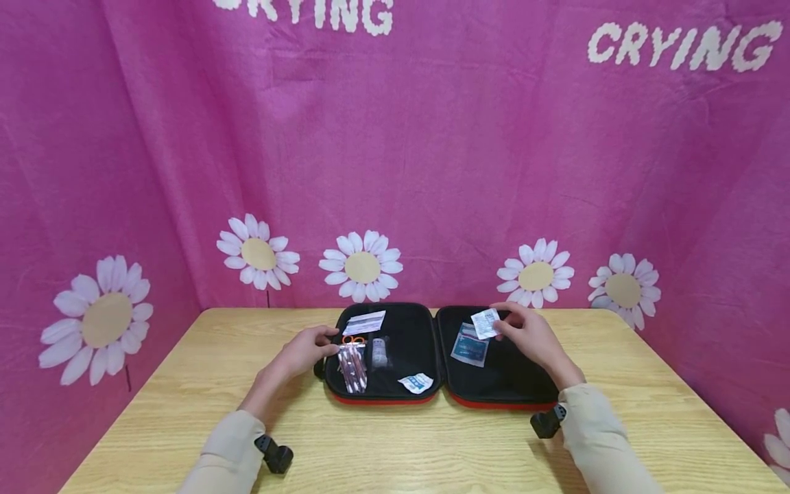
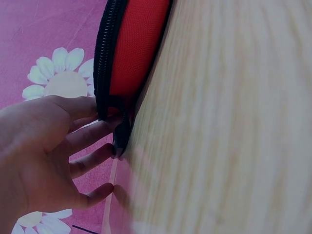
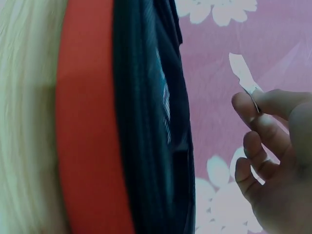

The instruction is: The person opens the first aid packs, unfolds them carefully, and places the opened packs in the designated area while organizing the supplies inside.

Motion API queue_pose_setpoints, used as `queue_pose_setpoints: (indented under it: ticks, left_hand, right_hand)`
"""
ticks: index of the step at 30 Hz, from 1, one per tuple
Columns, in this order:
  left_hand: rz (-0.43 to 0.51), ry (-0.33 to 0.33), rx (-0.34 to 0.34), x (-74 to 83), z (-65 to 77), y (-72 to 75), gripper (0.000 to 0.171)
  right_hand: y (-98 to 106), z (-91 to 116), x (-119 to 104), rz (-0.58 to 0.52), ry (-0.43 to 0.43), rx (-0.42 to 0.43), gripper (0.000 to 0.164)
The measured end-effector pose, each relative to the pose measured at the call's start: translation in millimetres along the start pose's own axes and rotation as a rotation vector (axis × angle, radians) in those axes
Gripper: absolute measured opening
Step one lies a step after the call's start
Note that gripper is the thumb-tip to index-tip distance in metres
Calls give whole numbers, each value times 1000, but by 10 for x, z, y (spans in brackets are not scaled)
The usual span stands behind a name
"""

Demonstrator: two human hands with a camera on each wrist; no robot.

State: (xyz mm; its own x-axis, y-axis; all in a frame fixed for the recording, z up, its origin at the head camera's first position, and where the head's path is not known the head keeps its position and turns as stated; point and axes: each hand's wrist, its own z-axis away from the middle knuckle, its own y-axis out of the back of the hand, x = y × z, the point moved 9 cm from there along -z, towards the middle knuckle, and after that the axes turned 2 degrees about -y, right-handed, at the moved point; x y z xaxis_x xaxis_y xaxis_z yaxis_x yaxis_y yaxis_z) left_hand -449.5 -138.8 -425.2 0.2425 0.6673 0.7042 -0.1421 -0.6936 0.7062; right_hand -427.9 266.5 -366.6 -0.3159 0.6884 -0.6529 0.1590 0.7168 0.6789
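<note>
A black-lined case [image 1: 404, 322] with a red shell lies unfolded on the table. My right hand [image 1: 524, 331] pinches a small white printed sachet [image 1: 485, 323] between thumb and fingertips, raised above the case's right half. Below it in that half lies a teal-and-clear packet [image 1: 470, 346]. The left hand [image 1: 308, 350] rests its loosely spread fingers at the case's left edge. In the left wrist view these fingers touch the zipper rim [image 2: 103, 58] and the black strap [image 2: 122, 132] beside it. The right wrist view shows the sachet [image 3: 242, 70] edge-on, apart from the case.
The case's left half holds orange-handled scissors [image 1: 353, 339], a shiny wrapped bundle [image 1: 352, 370], a white-and-grey packet [image 1: 364, 323], a small clear container [image 1: 379, 353] and a white-and-blue sachet [image 1: 416, 383]. A wooden table [image 1: 395, 453] lies beneath, with a pink flowered curtain [image 1: 395, 151] behind.
</note>
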Motion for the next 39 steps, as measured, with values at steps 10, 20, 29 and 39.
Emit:
queue_pose_setpoints:
  ticks: [10, 20, 29, 39]
  left_hand:
    - [17, 3, 6, -20, -4, -8, 43]
    - [-2, 20, 13, -31, 25, 8, 43]
    - [4, 15, 12, -24, 10, -5, 42]
    - [-3, 4, 1, -72, -62, 2, 42]
  right_hand:
    - [172, 111, 273, 104, -59, 2, 34]
    - [232, 186, 500, 154, -86, -52, 36]
    - [223, 240, 587, 178, -100, -110, 33]
    - [73, 221, 627, 200, -162, -181, 33]
